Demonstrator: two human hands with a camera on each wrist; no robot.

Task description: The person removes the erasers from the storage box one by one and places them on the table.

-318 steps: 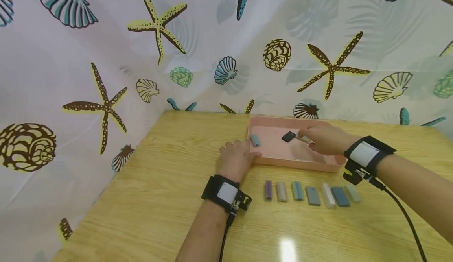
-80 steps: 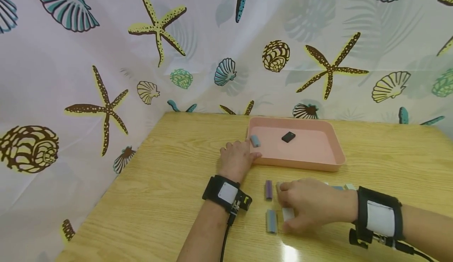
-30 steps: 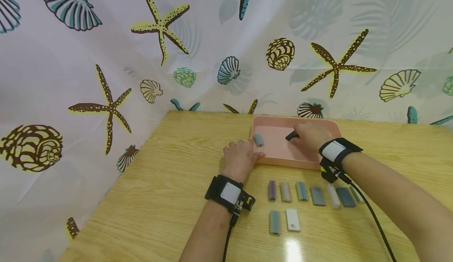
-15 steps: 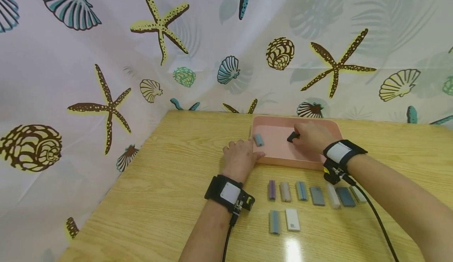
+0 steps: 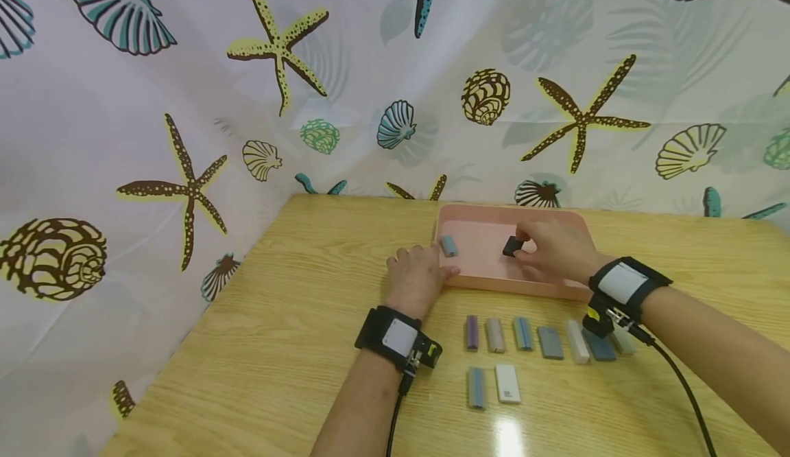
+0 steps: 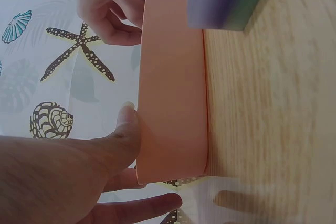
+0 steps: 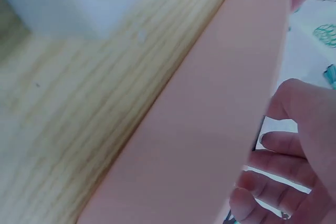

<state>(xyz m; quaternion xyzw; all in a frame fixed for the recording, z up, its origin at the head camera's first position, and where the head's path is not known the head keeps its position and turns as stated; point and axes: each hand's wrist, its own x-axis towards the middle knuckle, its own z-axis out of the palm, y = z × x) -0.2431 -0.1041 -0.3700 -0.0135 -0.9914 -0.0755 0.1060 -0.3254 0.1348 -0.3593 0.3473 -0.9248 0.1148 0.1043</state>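
In the head view my right hand (image 5: 552, 248) reaches over the pink tray (image 5: 494, 283) and pinches a small black block, likely an eraser (image 5: 511, 245), between thumb and index finger. The right wrist view shows the other fingers of this right hand (image 7: 294, 166) loosely bent behind the tray wall (image 7: 189, 114). A small blue eraser (image 5: 448, 245) lies inside at the tray's left end. My left hand (image 5: 415, 280) rests at the tray's near left corner, thumb at the rim, its fingers extended in the left wrist view beside the tray wall (image 6: 170, 87).
In front of the tray stands a row of several erasers, among them a purple one (image 5: 472, 333) and a grey one (image 5: 551, 342). Nearer lie a striped blue-grey eraser (image 5: 476, 388) and a white one (image 5: 508, 383). A patterned curtain (image 5: 370, 66) hangs behind the table.
Since 10.6 seconds ago a striped and a white eraser have come to lie in a nearer row. My right hand has returned to the tray and taken hold of the black eraser; my left stays.
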